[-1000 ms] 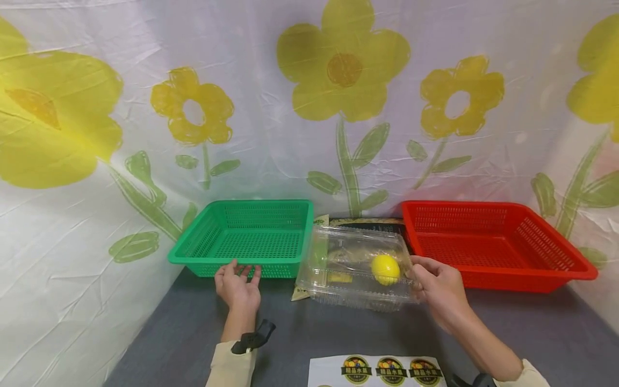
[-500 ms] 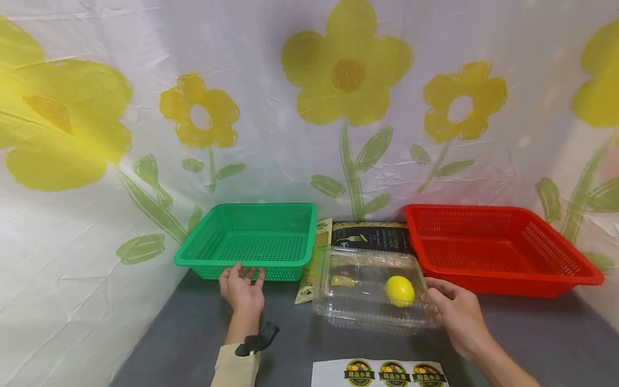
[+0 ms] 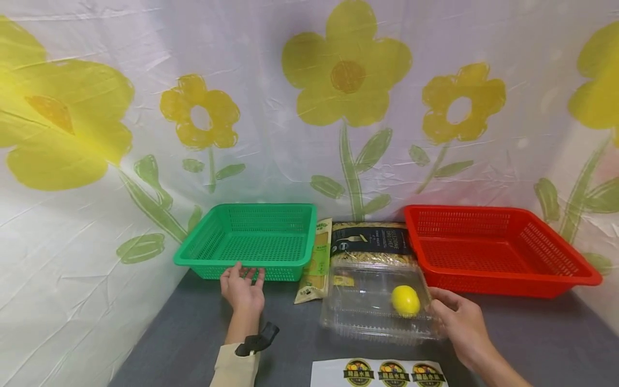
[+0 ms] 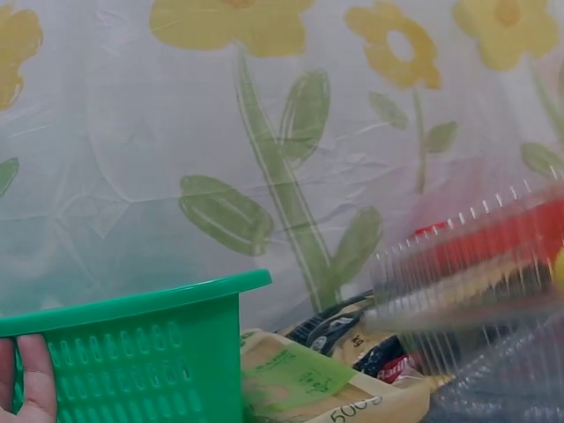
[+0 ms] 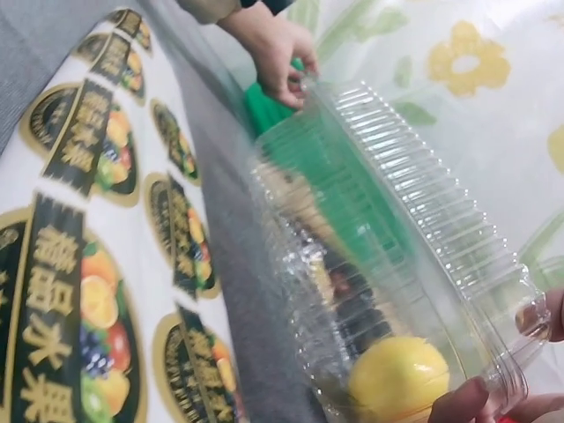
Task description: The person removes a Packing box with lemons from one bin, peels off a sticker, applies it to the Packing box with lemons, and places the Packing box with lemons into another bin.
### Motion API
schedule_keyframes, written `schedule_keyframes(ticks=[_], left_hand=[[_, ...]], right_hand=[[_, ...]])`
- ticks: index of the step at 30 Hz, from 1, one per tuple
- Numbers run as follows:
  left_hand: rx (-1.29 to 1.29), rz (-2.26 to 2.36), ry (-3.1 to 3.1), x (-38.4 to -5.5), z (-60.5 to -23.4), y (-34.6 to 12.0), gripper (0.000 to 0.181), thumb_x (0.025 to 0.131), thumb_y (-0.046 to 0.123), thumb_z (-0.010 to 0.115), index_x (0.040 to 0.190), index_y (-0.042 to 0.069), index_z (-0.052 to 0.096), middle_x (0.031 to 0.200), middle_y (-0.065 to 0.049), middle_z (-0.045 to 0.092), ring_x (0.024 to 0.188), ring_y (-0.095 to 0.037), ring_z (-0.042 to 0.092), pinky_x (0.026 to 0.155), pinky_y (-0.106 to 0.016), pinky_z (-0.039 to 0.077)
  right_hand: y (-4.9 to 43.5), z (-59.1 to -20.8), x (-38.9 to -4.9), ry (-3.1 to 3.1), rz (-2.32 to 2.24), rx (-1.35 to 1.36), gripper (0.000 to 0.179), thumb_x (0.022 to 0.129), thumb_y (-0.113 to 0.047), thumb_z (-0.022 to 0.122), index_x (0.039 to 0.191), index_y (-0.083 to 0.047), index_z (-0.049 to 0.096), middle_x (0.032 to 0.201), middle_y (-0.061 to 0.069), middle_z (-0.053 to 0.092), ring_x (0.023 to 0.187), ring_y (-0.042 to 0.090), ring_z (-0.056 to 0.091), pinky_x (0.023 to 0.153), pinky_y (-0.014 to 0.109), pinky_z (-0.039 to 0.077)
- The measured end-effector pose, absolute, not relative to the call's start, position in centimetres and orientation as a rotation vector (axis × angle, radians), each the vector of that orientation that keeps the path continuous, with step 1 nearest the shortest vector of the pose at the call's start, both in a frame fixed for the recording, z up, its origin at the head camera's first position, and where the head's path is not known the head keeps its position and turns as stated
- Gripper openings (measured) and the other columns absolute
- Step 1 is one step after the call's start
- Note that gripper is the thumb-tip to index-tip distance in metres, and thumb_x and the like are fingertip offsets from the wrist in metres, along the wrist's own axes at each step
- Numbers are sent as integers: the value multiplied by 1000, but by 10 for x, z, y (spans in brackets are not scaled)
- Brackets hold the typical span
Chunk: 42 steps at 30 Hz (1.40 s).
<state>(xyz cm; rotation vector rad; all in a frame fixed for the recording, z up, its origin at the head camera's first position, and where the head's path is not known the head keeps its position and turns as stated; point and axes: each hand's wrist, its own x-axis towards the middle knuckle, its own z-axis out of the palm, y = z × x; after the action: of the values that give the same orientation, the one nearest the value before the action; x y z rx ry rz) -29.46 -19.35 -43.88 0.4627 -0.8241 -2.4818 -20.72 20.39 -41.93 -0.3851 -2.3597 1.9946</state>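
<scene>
My right hand (image 3: 459,325) pinches the right edge of a clear plastic clamshell box (image 3: 372,325), thumb and fingers gripping its corner in the right wrist view. Inside, toward that hand, lies one yellow lemon (image 3: 405,301), seen through the plastic also in the right wrist view as a yellow fruit (image 5: 399,379). At the left, my left hand (image 3: 243,290) rests against the front of a green basket (image 3: 242,264). Its fingers (image 4: 37,374) lie on the slotted wall just under the rim, not wrapped round it.
A red basket (image 3: 508,279) stands at the right. Between the baskets lie a dark pasta bag (image 3: 369,241) and a narrow yellow-green packet (image 3: 316,263). A sheet of round fruit stickers (image 3: 329,373) lies at the front. A flowered cloth (image 3: 271,107) hangs behind.
My right hand has brought the clamshell box, lemon inside, down and to the right, uncovering the pasta bag and the narrow packet behind it. My left hand has stayed at the green basket.
</scene>
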Motion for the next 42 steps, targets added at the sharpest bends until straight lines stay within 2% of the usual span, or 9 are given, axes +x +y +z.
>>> schedule_keyframes(ticks=[11, 18, 23, 30, 34, 40, 42], left_hand=[[471, -2477, -832, -295, -439, -192, 15, 107, 24, 49, 103, 17, 36, 102, -6, 39, 98, -26, 48, 90, -41, 51], [463, -2485, -894, -294, -443, -185, 18, 107, 31, 48, 106, 16, 38, 107, -8, 42, 89, -22, 51, 83, -35, 53], [465, -2452, -999, -290, -444, -180, 15, 108, 30, 48, 108, 17, 41, 107, -7, 44, 86, -19, 51, 80, -33, 52], [422, -2438, -1111, -283, -445, -175, 13, 108, 27, 48, 108, 15, 42, 102, -4, 47, 84, -18, 50, 78, -34, 50], [389, -2423, -1186, -279, -449, -173, 10, 108, 23, 47, 110, 14, 43, 98, -3, 49, 82, -19, 52, 74, -34, 51], [362, -2423, -1289, -273, -454, -166, 9, 108, 21, 48, 110, 13, 44, 95, -2, 51, 79, -19, 54, 71, -35, 51], [356, -2426, -1318, -271, -454, -163, 10, 107, 21, 49, 110, 13, 44, 94, -2, 52, 78, -18, 54, 70, -35, 51]], right_hand=[[203, -433, -205, -2350, 1952, -340, 52, 87, 0, 58, 139, 1, 55, 83, 3, 63, 56, 13, 50, 50, 28, 46], [205, -436, -201, -2415, 1861, -288, 48, 90, -4, 62, 137, -1, 54, 98, 7, 61, 63, 14, 53, 53, 29, 49], [208, -435, -198, -2435, 1932, -303, 47, 95, -12, 63, 139, 0, 47, 101, 8, 59, 69, 14, 54, 58, 31, 53], [211, -432, -192, -2507, 1862, -330, 53, 99, -26, 66, 140, -3, 42, 120, 16, 54, 74, 16, 55, 61, 34, 55], [210, -432, -188, -2504, 1842, -312, 52, 97, -22, 69, 139, -4, 43, 123, 19, 55, 71, 19, 59, 61, 36, 57], [204, -433, -186, -2429, 1900, -288, 51, 98, -19, 68, 138, 0, 42, 124, 21, 55, 87, 22, 65, 66, 38, 61], [202, -433, -185, -2392, 1942, -295, 49, 99, -17, 67, 138, 0, 42, 123, 21, 55, 86, 23, 64, 69, 38, 62]])
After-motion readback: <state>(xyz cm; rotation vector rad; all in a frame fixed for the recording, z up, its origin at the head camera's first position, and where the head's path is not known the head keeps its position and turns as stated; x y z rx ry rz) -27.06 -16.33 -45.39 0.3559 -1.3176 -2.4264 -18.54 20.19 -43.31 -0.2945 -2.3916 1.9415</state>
